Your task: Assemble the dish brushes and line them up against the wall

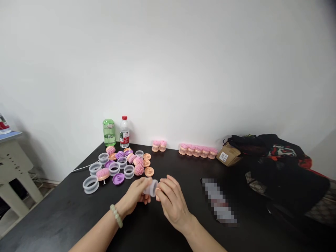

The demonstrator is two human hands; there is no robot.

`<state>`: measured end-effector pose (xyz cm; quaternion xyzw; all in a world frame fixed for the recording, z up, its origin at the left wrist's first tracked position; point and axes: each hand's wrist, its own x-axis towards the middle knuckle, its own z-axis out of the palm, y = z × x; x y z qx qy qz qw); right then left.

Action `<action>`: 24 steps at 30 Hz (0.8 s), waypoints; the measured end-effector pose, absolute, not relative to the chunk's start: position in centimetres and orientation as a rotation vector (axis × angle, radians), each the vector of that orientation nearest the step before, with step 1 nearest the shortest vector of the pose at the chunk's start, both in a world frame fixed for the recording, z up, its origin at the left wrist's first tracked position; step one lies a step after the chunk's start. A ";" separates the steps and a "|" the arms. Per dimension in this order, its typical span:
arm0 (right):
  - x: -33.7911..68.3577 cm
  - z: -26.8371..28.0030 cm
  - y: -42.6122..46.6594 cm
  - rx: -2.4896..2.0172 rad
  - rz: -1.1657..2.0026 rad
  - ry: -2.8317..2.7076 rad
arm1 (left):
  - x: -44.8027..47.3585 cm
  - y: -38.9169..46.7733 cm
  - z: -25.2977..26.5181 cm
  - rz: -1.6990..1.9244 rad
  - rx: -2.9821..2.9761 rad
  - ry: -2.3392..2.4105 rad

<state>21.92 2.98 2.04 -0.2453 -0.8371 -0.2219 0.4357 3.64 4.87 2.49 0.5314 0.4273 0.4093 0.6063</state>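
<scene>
Above the front middle of the black table, my left hand, with a beaded bracelet on its wrist, is closed round a translucent plastic ring tilted on its side. My right hand is at the ring's right end, its fingers curled together. A bit of peach shows at those fingertips, but what they pinch is hidden. Beyond my left hand lie loose translucent rings, pink spiky brush heads, purple discs and peach discs.
Along the wall stand a pair of pink-topped brushes and a longer row of them. A green bottle and a red-capped water bottle are back left. On the right are a blurred-out flat item, a paper bag and dark clothing.
</scene>
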 end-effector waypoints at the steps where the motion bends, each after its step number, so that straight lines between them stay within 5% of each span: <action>1: 22.1 1.9 3.0 -0.590 -0.554 -2.077 | 3.4 5.0 2.5 0.955 1.227 1.018; 13: 25.5 1.2 6.5 -1.246 0.531 -1.666 | 0.6 5.3 3.4 0.840 2.270 1.618; 24: 25.5 -0.4 7.1 -1.262 0.528 -1.823 | -0.1 5.3 3.1 0.620 2.314 1.593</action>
